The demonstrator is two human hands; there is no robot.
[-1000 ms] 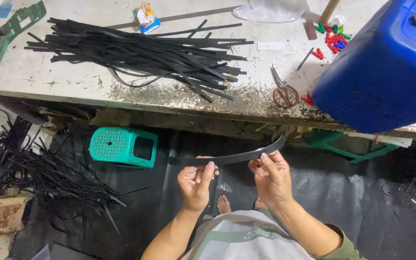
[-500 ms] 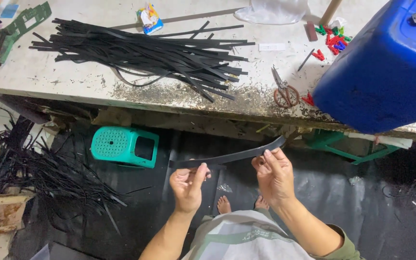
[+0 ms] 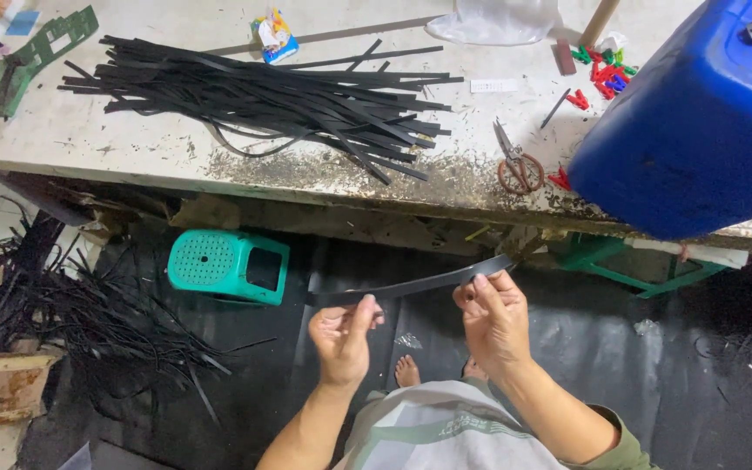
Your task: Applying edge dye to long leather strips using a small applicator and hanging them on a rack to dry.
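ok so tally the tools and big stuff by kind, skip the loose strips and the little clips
scissors: 1
blue drum: 1
teal stool: 1
piles of black strips: 2, one on the table, one on the floor
black strip held in both hands: 1
total: 6

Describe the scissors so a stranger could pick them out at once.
Start at the big blue drum on the worn workbench. Just left of its base, near the bench's front edge, lie the scissors, blades pointing away. Their rusty-brown ring handles set them apart from the small red clips nearby.
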